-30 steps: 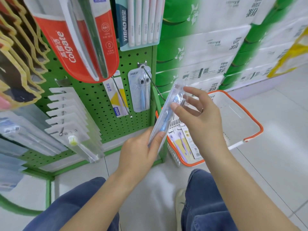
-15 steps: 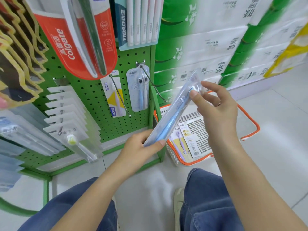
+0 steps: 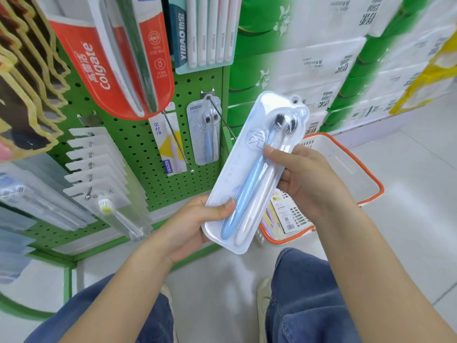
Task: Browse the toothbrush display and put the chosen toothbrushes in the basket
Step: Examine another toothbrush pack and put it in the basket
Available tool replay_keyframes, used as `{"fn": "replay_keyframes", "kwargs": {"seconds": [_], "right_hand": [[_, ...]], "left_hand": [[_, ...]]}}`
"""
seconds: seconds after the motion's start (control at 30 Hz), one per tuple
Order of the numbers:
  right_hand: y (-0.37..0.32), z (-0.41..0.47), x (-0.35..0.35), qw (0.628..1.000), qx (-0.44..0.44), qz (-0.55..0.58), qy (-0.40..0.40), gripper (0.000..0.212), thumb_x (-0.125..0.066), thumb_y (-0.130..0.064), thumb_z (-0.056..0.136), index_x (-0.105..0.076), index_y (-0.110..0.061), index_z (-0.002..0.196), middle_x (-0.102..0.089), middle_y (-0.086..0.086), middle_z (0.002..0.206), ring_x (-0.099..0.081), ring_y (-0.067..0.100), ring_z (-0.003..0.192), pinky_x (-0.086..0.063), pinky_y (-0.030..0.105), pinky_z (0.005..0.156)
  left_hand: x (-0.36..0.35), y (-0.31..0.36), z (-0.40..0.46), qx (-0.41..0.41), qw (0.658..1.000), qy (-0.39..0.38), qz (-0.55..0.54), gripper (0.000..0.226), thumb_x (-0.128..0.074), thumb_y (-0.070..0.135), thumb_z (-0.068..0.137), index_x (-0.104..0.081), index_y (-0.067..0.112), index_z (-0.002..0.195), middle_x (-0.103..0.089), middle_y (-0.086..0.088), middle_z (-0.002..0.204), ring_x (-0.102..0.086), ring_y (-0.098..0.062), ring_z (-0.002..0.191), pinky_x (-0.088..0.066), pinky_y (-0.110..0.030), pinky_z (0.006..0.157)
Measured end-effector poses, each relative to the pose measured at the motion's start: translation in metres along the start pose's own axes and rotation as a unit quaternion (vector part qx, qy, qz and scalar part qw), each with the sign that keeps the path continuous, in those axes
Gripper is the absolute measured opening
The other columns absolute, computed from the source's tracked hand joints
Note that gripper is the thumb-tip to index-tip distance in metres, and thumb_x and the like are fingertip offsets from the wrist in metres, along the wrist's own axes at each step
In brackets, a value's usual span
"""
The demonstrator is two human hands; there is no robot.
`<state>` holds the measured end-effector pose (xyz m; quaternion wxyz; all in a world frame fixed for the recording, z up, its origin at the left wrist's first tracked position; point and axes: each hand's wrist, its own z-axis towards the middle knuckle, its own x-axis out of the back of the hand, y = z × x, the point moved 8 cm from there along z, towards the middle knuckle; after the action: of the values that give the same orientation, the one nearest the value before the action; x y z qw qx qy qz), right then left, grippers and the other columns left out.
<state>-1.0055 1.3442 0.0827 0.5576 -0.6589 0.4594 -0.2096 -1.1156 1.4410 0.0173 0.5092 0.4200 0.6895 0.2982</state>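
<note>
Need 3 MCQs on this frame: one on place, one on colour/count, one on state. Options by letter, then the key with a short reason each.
1. Where is the basket?
A. On the floor, behind the right hand
B. Hanging on the pegboard
C. On the person's lap

2. What colours are the two brushes in the held toothbrush pack?
A. Red and green
B. Blue and white
C. Both yellow

3. How is the pack held?
A. Lying loose in the basket
B. By the left hand alone
C. By both hands

Key:
1 A: the orange rim sits on the floor tiles beside the green pegboard, partly hidden by the right hand.
2 B: a blue handle and a white handle lie side by side under the clear blister.
3 C: the left hand grips the lower end and the right hand pinches the pack at mid-length.
</note>
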Motion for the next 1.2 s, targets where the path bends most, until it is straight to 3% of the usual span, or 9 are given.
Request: {"fn": "replay_keyframes", "kwargs": {"seconds": [0.1, 0.23, 0.47, 0.63, 0.77, 0.9, 1.0, 1.1, 1.2], "right_hand": [[0.003, 0.002, 0.004, 0.999, -0.004, 0.041, 0.032, 0.008, -0.062, -0.010, 0.091, -0.061, -0.005, 0.098, -0.072, 0.003, 0.074, -0.070, 0.014, 0.063, -0.057, 0.024, 0.060], [0.000, 0.003, 0.013, 0.994, 0.022, 0.059, 0.084, 0.008, -0.061, -0.012, 0.093, -0.062, -0.005, 0.094, -0.072, 0.002, 0.071, -0.069, 0.012, 0.062, -0.056, 0.022, 0.058], [-0.005, 0.001, 0.017, 0.988, 0.061, 0.018, 0.138, 0.023, -0.058, -0.021, 0.096, -0.063, 0.001, 0.098, -0.069, 0.013, 0.087, -0.069, 0.019, 0.075, -0.060, 0.027, 0.069], [-0.002, 0.001, 0.014, 0.989, 0.047, 0.027, 0.135, 0.029, -0.058, -0.022, 0.096, -0.063, 0.005, 0.101, -0.069, 0.016, 0.092, -0.070, 0.018, 0.076, -0.058, 0.025, 0.066], [-0.009, -0.002, 0.006, 0.990, 0.065, 0.009, 0.127, 0.025, -0.055, -0.042, 0.095, -0.066, -0.020, 0.092, -0.072, -0.005, 0.085, -0.069, 0.007, 0.077, -0.054, 0.022, 0.063], [-0.009, 0.001, -0.005, 0.993, 0.066, 0.065, 0.068, 0.064, -0.028, -0.065, 0.095, -0.052, -0.023, 0.136, -0.063, 0.003, 0.128, -0.061, 0.012, 0.114, -0.047, 0.033, 0.099], [-0.007, 0.001, -0.011, 0.992, 0.038, 0.117, 0.030, 0.057, -0.036, -0.054, 0.097, -0.049, -0.017, 0.138, -0.065, 0.004, 0.123, -0.062, 0.013, 0.112, -0.045, 0.033, 0.102], [-0.005, 0.001, -0.011, 0.988, 0.030, 0.151, 0.016, 0.020, -0.053, -0.025, 0.093, -0.063, -0.016, 0.109, -0.070, -0.001, 0.093, -0.065, 0.013, 0.088, -0.049, 0.030, 0.090], [-0.001, 0.002, -0.005, 0.984, 0.019, 0.173, 0.023, 0.012, -0.056, -0.013, 0.093, -0.066, -0.015, 0.099, -0.072, -0.002, 0.089, -0.068, 0.011, 0.081, -0.056, 0.029, 0.081]], "left_hand": [[0.001, 0.006, -0.002, -0.021, 0.999, 0.032, 0.008, 0.058, -0.091, 0.048, 0.049, -0.077, 0.019, 0.098, -0.074, -0.001, 0.093, -0.069, -0.011, 0.077, -0.055, -0.023, 0.065], [0.013, 0.030, -0.012, -0.158, 0.968, 0.170, 0.092, 0.050, -0.080, 0.025, 0.074, -0.059, 0.026, 0.120, -0.074, 0.008, 0.098, -0.069, -0.006, 0.080, -0.052, -0.020, 0.063], [0.007, 0.032, -0.022, -0.220, 0.911, 0.223, 0.268, 0.041, -0.084, 0.033, 0.059, -0.061, 0.037, 0.091, -0.071, 0.009, 0.097, -0.065, -0.006, 0.072, -0.050, -0.016, 0.062], [0.013, 0.042, -0.030, -0.251, 0.850, 0.279, 0.369, 0.040, -0.070, 0.057, 0.061, -0.056, 0.038, 0.094, -0.066, 0.027, 0.100, -0.066, -0.011, 0.091, -0.053, -0.030, 0.083], [0.013, 0.040, -0.022, -0.250, 0.914, 0.216, 0.238, 0.040, -0.073, 0.046, 0.059, -0.059, 0.025, 0.090, -0.072, 0.017, 0.104, -0.068, -0.007, 0.094, -0.050, -0.020, 0.079], [0.017, 0.035, -0.013, -0.188, 0.971, 0.132, 0.061, 0.062, -0.081, 0.044, 0.052, -0.059, 0.012, 0.100, -0.075, -0.006, 0.102, -0.071, -0.027, 0.094, -0.057, -0.033, 0.080], [0.008, 0.028, -0.010, -0.118, 0.990, 0.058, -0.044, 0.083, -0.084, 0.061, 0.048, -0.066, 0.012, 0.113, -0.071, -0.015, 0.114, -0.072, -0.029, 0.093, -0.059, -0.032, 0.075], [-0.001, 0.023, -0.010, -0.046, 0.993, 0.033, -0.104, 0.054, -0.066, 0.049, 0.071, -0.071, 0.015, 0.112, -0.068, -0.024, 0.114, -0.072, -0.033, 0.088, -0.061, -0.036, 0.070], [0.006, 0.017, -0.009, -0.009, 0.993, 0.067, -0.097, 0.051, -0.044, 0.043, 0.080, -0.068, 0.013, 0.113, -0.068, -0.023, 0.116, -0.070, -0.034, 0.093, -0.059, -0.039, 0.070]]}}
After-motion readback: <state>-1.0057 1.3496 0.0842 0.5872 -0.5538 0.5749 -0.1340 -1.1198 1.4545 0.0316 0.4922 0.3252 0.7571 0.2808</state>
